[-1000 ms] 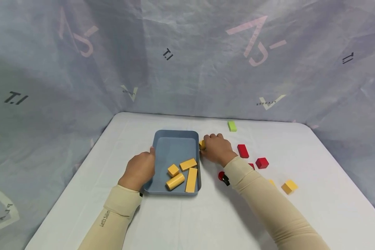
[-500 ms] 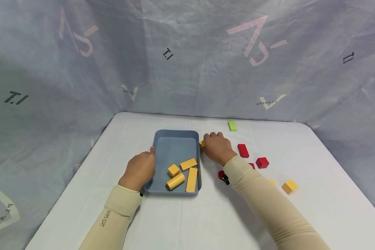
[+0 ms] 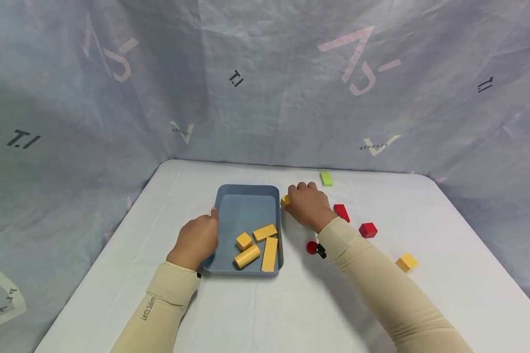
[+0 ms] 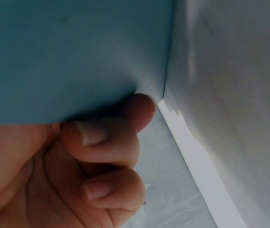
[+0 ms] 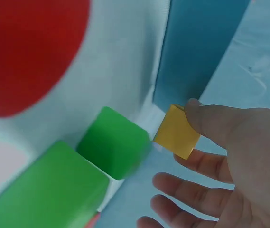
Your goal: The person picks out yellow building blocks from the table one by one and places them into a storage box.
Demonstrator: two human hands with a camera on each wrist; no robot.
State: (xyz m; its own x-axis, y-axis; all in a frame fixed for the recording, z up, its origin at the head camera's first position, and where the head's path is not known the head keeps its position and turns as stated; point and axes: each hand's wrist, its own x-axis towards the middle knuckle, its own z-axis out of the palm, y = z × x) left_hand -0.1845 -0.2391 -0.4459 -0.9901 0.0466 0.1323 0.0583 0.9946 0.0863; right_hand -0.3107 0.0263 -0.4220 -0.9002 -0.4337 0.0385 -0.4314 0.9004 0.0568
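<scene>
In the head view, my left hand [image 3: 196,240] grips the left wall of a blue-grey tray [image 3: 236,208]. The left wrist view shows curled fingers [image 4: 108,142] against the tray's side. Inside the tray lie a yellow cube [image 3: 244,240], a yellow cylinder [image 3: 247,257] and two yellow oblong blocks, one of them upright along the right wall [image 3: 269,254]. Just outside the right wall, my right hand [image 3: 309,207] pinches a small yellow block [image 5: 177,132] between thumb and index finger. The other right fingers are loosely bent.
Beneath the right hand are a green cube [image 5: 113,142] and a longer green block [image 5: 47,190]. Elsewhere on the white table lie a lime block [image 3: 326,179], a red oblong [image 3: 341,213], a red cube [image 3: 368,230], a red round piece [image 3: 311,247] and a yellow cube [image 3: 407,263].
My right hand, with the yellow block, has shifted slightly away from me and up. The left hand keeps its grip on the tray. The head view has tilted a little.
</scene>
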